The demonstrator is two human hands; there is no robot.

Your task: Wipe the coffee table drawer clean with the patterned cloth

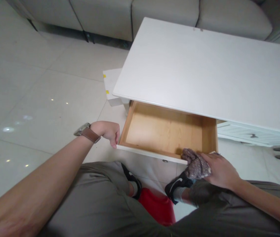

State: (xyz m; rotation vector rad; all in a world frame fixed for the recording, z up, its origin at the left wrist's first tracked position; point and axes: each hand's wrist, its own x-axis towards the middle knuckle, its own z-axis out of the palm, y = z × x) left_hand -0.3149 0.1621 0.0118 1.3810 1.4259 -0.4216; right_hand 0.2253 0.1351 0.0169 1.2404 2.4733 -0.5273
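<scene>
Centrally, a pulled-out wooden drawer (165,130) projects from beneath the front edge of a white table (204,69), its interior bare. The left hand (106,130) rests at the drawer's front left corner, fingers curled down over the white front panel; whether it grips or merely steadies cannot be told. The right hand (220,169) is closed around a bunched brownish-grey cloth (195,163), which sits on the drawer's front right corner, touching the rim. A brown-strapped watch (87,131) circles the left wrist. The cloth appears soft, light and limp; it should conform to any surface and is best held as a wad in the palm, as shown. The drawer looks rigid and probably slides on runners, so its front panel is the natural place to take hold. Below, black shoes (178,187) and a red object (158,205) lie between the person's knees; a grey sofa (169,14) stands beyond the table's far edge.
</scene>
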